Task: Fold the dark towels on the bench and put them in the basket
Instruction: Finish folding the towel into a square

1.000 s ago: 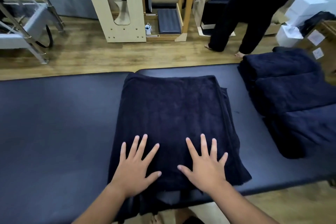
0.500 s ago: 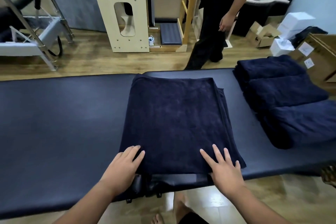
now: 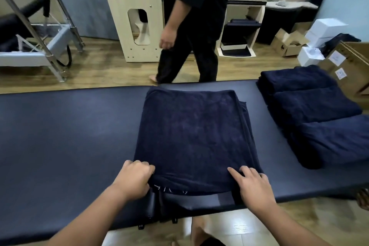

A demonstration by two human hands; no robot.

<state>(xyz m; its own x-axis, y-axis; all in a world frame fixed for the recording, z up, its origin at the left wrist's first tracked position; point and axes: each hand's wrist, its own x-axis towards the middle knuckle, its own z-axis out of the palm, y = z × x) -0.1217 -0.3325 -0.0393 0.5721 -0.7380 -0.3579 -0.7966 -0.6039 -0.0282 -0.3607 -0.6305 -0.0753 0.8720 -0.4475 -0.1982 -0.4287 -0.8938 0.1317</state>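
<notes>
A dark navy towel, folded into a rough square, lies flat in the middle of the black padded bench. My left hand grips the towel's near left corner with curled fingers. At the near right corner my right hand has its fingers on top of the cloth and the thumb tucked under the edge. Three folded dark towels lie side by side on the right end of the bench. No basket is in view.
A person in black walks past just behind the bench. Beyond stand a wooden arched barrel, a metal-framed machine at left, shelves, and cardboard and white boxes at right.
Both hands slid from flat on the towel back to its near edge and took hold of the corners. The person behind walked from right toward the left.
</notes>
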